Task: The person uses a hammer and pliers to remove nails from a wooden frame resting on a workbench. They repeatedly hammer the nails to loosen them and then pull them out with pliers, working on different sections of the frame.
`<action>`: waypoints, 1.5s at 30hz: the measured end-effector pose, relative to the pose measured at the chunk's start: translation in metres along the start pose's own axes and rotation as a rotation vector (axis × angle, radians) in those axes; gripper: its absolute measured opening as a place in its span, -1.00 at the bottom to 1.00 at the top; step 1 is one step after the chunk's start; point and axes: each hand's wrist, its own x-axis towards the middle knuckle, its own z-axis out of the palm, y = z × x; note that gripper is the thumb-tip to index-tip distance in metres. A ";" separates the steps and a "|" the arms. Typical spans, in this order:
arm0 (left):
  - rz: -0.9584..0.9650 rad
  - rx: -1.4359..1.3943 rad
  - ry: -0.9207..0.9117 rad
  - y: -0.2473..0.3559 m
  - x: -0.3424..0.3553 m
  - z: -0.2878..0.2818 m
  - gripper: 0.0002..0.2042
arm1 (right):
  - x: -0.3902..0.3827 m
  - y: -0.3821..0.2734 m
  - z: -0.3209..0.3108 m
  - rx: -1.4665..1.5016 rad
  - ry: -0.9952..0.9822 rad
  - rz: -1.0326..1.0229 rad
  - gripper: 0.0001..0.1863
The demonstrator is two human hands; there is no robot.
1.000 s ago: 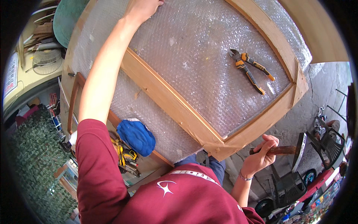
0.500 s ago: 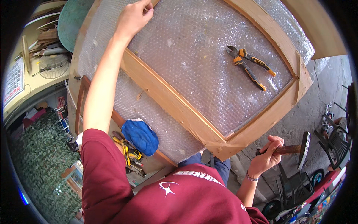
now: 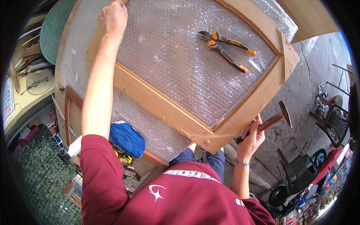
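A wooden frame (image 3: 161,99) lies at a slant before me, with bubble wrap (image 3: 168,63) showing inside it. My left hand (image 3: 113,18) is closed at the frame's far left rail; its fingertips are partly hidden. In my right hand (image 3: 252,140) is a hammer (image 3: 273,122), gripped by its brown handle, with the metal head pointing away to the right. That hand is close beside the frame's near right rail. Diagonal cutting pliers (image 3: 225,39) with orange and black handles rest on the bubble wrap within the frame, their handles spread.
Left of the frame, a blue crumpled cloth item (image 3: 128,140) lies by a yellow tape measure (image 3: 125,159) and other tools. Black chairs (image 3: 300,168) stand on the concrete floor (image 3: 288,86) at right. A fan guard (image 3: 39,80) and a green round board (image 3: 56,30) are far left.
The whole view has shifted, so the frame and pliers appear farther left and up. My right hand has brought the hammer closer to the frame's right rail. My left hand stays closed.
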 end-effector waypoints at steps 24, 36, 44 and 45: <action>0.191 -0.043 0.051 -0.017 0.020 0.026 -0.80 | -0.025 -0.057 0.004 0.068 -0.061 -0.096 -0.60; -0.077 -0.243 -0.208 -0.071 -0.223 -0.198 -0.83 | 0.008 -0.006 0.000 0.136 -0.145 0.026 -0.67; -0.460 -0.123 -0.671 -0.117 -0.424 -0.236 -0.82 | 0.026 0.017 -0.011 0.276 -0.053 0.045 -0.68; -0.482 -0.126 -0.714 -0.101 -0.419 -0.239 -0.81 | 0.023 0.021 -0.016 0.281 -0.024 0.085 -0.67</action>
